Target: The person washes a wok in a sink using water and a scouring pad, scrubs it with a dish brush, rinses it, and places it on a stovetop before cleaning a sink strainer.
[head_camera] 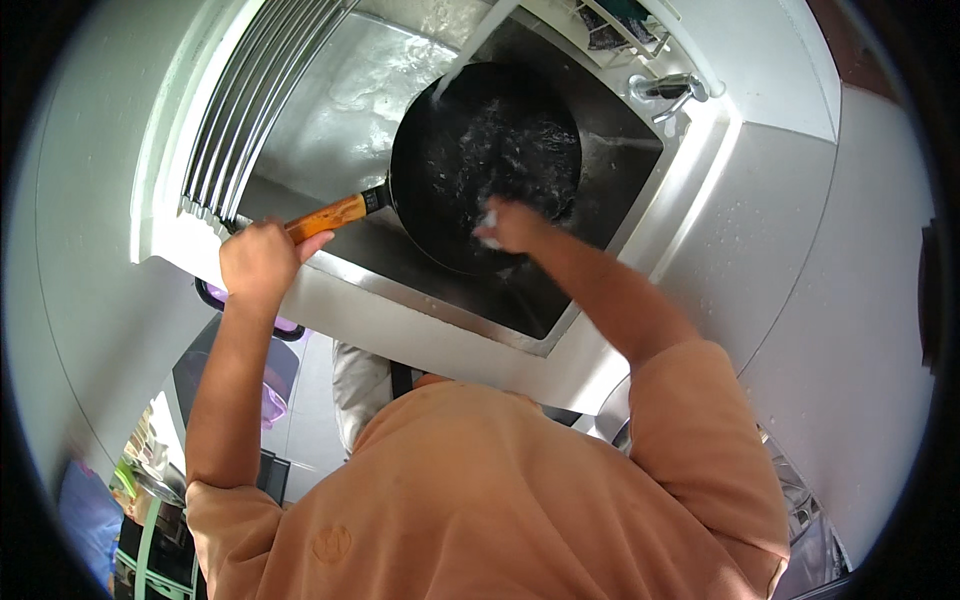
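A large black pan (465,172) with a wooden handle (330,218) is held over a steel sink (322,127). My left hand (262,259) grips the end of that handle near the sink's front left edge. Inside the lower part of the pan is my right hand (514,227), slightly blurred, closed on a small white item (490,229) whose kind I cannot tell. Water ripples across the pan's dark inside. A pale faucet spout (476,49) reaches over the pan's upper left rim.
A steel roll-up drying rack (259,105) lies across the sink's left side. At the right rear corner stands a chrome faucet lever (667,91). Behind it is a wire basket (619,34) with dark items. The counter's front edge (420,334) runs between me and the sink.
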`<action>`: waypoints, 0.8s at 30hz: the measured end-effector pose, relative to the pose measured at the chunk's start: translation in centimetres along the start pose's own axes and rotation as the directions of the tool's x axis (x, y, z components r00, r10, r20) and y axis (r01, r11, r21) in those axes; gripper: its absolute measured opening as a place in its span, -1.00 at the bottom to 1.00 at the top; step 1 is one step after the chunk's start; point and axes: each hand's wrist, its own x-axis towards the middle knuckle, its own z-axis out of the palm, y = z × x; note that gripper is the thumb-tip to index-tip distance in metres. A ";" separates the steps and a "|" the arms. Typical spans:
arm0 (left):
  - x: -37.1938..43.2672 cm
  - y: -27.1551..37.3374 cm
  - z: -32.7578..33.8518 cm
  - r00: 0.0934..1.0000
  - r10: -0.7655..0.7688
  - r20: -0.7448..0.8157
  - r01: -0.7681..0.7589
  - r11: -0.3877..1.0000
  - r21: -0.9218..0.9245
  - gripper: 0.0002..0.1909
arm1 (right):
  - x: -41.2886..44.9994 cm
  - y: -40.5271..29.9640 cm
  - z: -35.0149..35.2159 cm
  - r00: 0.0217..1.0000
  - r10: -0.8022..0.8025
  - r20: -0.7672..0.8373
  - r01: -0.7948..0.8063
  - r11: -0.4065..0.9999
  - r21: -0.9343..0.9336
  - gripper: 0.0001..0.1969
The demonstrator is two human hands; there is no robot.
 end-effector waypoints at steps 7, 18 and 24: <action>0.2 -1.1 0.1 0.998 0.056 -0.023 -0.056 0.998 0.027 -0.32 | -0.6 0.4 0.3 0.990 -0.021 -0.142 0.019 1.000 -0.015 -0.54; 0.0 -0.8 0.2 0.999 0.044 0.012 -0.045 0.998 0.048 -0.31 | 2.0 4.1 -0.2 0.918 -0.121 -0.376 -0.001 0.951 -0.310 -0.61; 0.2 -0.7 0.7 0.997 0.061 -0.053 -0.060 0.998 0.024 -0.30 | 5.4 -0.7 -4.9 0.747 0.186 -0.639 -0.119 0.982 0.146 -0.63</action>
